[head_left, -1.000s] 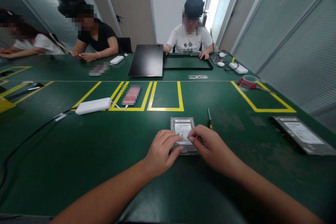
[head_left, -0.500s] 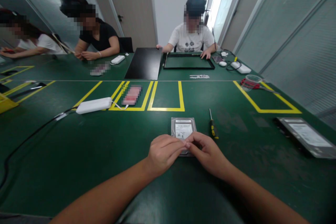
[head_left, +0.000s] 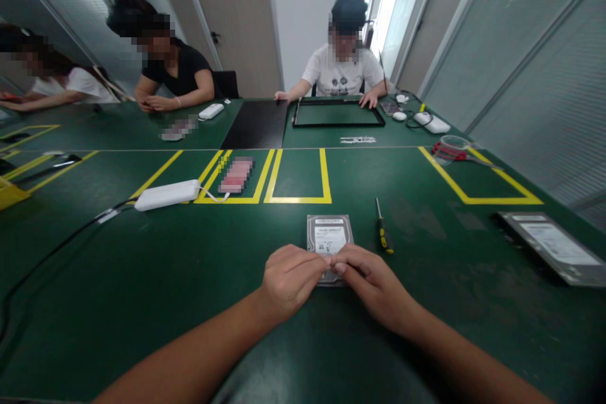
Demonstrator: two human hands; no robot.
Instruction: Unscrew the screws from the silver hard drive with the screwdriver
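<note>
A silver hard drive with a white label lies flat on the green table, its near half partly covered by my hands. Over its left side, my left hand has its fingers pressed together. From the other side my right hand comes in, thumb and fingers pinched, its tips meeting those of the left. Whatever is between the fingertips, if anything, is too small to make out. To the right of the drive lies a screwdriver with a black and yellow handle.
Farther right lies a larger silver drive. Yellow tape marks rectangles beyond my hands. A white power strip and a blurred phone lie left. Across the table, a person handles a black frame beside a dark panel.
The view has tilted slightly. My hands stay together over the hard drive with barely any shift. Across the table, the dark panel has been lowered flatter.
</note>
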